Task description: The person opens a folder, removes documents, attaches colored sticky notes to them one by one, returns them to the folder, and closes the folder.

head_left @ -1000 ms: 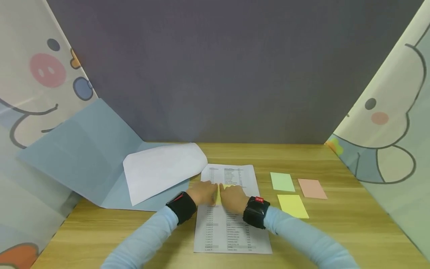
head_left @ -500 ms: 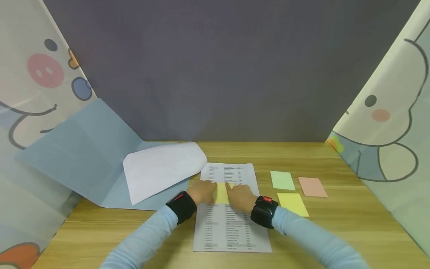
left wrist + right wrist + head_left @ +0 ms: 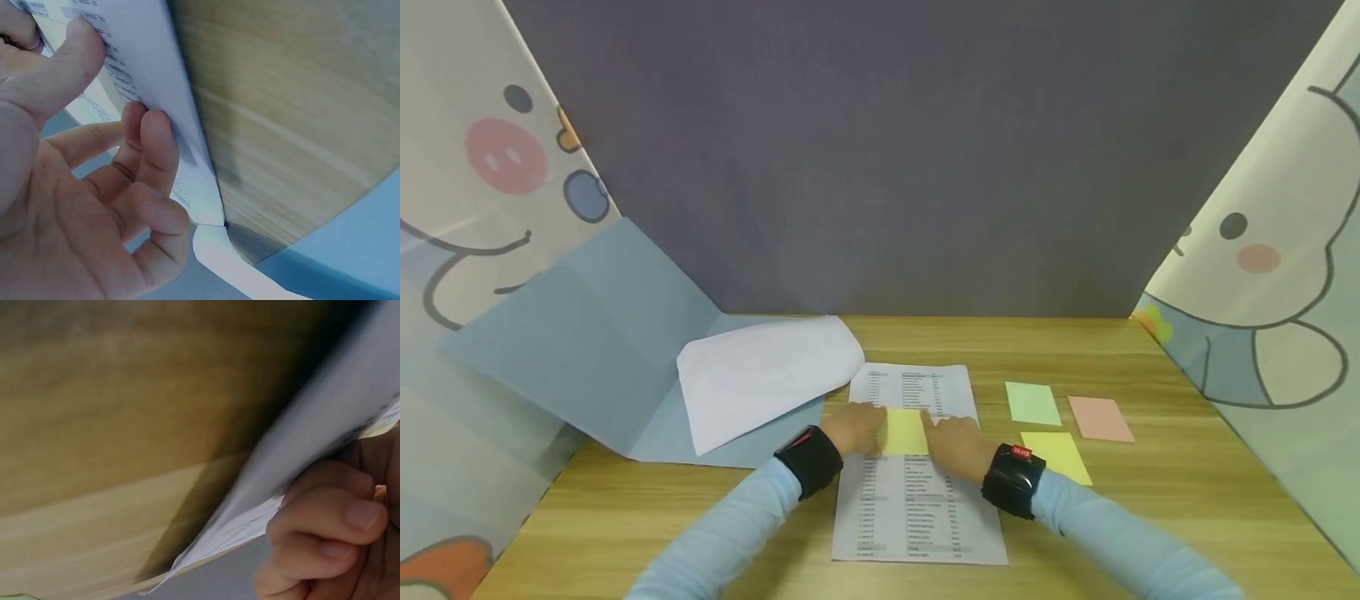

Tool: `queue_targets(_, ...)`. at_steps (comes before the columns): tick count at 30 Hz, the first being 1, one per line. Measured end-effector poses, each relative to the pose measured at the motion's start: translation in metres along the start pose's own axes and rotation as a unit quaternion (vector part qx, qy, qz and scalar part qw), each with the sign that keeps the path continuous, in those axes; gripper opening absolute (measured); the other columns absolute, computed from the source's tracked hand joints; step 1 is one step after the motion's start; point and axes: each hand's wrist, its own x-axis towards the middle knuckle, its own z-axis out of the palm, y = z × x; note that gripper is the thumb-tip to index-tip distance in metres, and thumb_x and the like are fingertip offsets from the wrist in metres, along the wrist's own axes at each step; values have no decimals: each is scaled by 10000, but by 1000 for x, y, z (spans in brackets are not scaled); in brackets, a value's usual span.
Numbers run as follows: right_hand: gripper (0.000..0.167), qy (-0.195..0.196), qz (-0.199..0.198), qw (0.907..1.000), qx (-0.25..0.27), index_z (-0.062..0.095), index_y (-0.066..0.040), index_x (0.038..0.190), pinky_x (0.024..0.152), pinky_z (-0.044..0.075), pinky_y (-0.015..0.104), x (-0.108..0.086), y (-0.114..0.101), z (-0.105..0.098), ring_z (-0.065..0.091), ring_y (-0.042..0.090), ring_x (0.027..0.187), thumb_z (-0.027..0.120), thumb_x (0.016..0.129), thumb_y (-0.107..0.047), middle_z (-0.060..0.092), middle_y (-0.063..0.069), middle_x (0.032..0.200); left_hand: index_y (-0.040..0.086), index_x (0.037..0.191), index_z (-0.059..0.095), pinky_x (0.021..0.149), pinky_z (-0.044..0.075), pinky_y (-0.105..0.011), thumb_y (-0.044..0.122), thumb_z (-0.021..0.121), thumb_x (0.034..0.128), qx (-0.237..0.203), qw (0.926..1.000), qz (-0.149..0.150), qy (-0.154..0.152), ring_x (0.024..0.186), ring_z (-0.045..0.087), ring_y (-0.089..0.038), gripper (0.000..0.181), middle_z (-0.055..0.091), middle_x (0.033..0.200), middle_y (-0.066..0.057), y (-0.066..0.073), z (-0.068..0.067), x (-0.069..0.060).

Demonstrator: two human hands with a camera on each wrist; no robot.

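A yellow sticky note point(image 3: 904, 432) lies across the upper part of a printed sheet point(image 3: 917, 517). At the note's left edge rests my left hand point(image 3: 854, 428); in the left wrist view its thumb is on the print and its other fingers point(image 3: 159, 144) are loosely bent, gripping nothing. My right hand point(image 3: 958, 446) touches the note's right edge with its index fingertip. The right wrist view shows that hand's other fingers point(image 3: 328, 515) curled beside the sheet, with nothing visible in them. The note's side edges are partly hidden by the fingertips.
On the right lie a green sticky note point(image 3: 1033, 404), a pink one point(image 3: 1101, 419) and another yellow one point(image 3: 1055, 456). An open blue folder point(image 3: 587, 333) stands at the left, with a white sheet point(image 3: 767, 375) in it. A dark panel point(image 3: 925, 167) closes the back.
My right hand has slid rightward across the yellow sticky note, away from the left hand, uncovering the note's middle. The left hand has stayed almost in place.
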Motion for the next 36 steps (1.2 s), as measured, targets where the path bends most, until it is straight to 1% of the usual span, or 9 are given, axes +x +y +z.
queue_targets(3, 503, -7, -7, 9998, 182, 408, -45, 1372, 508, 422, 321, 0, 2, 1, 467, 187, 559, 531, 904, -183, 601, 108, 712, 51, 1241, 531, 856, 469, -346, 211, 721, 774, 184, 9998, 63, 51, 893, 583, -205, 529, 630, 1045, -80, 3, 0, 1)
queue_targets(8, 499, 8, -24, 9996, 275, 403, -54, 1377, 514, 421, 316, 0, 4, 3, 468, 184, 571, 518, 912, -194, 593, 103, 711, 29, 1129, 605, 894, 468, -389, 144, 630, 824, 1043, 9934, 336, 327, 835, 611, -220, 327, 663, 947, -87, 11, 0, 2)
queue_targets(10, 499, 41, -22, 9996, 272, 404, -52, 1376, 527, 444, 323, 0, 5, 3, 490, 185, 580, 518, 910, -192, 611, 109, 731, 35, 1156, 598, 873, 475, -377, 153, 596, 852, 1296, 9902, 391, 347, 811, 604, -208, 325, 662, 950, -80, 15, 1, 4)
queue_targets(15, 492, 116, -34, 9992, 372, 414, -44, 1368, 571, 488, 351, 0, 5, 2, 560, 210, 627, 519, 906, -175, 645, 131, 780, 71, 1320, 483, 843, 492, -363, 197, 572, 876, 1644, 9854, 348, 268, 865, 627, -221, 471, 664, 1006, -90, 29, 5, 11)
queue_targets(22, 503, 37, -54, 9995, 301, 410, -84, 1377, 554, 483, 344, -1, 2, 1, 540, 188, 607, 523, 894, -166, 624, 102, 726, 141, 1346, 462, 715, 497, -329, 208, 539, 900, 1943, 9796, 255, 450, 738, 607, -202, 458, 667, 825, -52, 44, 17, 20)
queue_targets(26, 490, 121, -48, 9997, 215, 429, -67, 1362, 532, 476, 342, 0, 1, 0, 526, 188, 583, 530, 893, -165, 623, 108, 718, 159, 1354, 457, 722, 492, -337, 212, 537, 900, 1948, 9792, 204, 537, 762, 611, -212, 464, 669, 830, -53, 43, 18, 19)
queue_targets(29, 476, 277, -132, 9994, 139, 450, -42, 1344, 513, 471, 334, 0, 2, -1, 507, 184, 553, 539, 893, -165, 624, 110, 705, 184, 1376, 428, 718, 494, -328, 218, 542, 904, 1993, 9788, 152, 457, 726, 597, -196, 488, 658, 795, -47, 37, 16, 16)
queue_targets(32, 483, 273, -168, 9994, 129, 436, -34, 1352, 522, 471, 330, 1, 3, 0, 511, 182, 567, 532, 900, -172, 636, 114, 736, 194, 1387, 412, 712, 497, -318, 214, 562, 897, 2000, 9790, 86, 389, 672, 574, -179, 513, 646, 762, -46, 29, 14, 10)
queue_targets(36, 498, 68, -98, 9997, 220, 400, -35, 1375, 562, 486, 343, 2, 4, 2, 538, 189, 618, 515, 914, -186, 649, 128, 788, 176, 1383, 419, 787, 503, -331, 182, 560, 901, 1898, 9810, 68, 387, 754, 598, -187, 502, 673, 883, -63, 19, 12, 1)
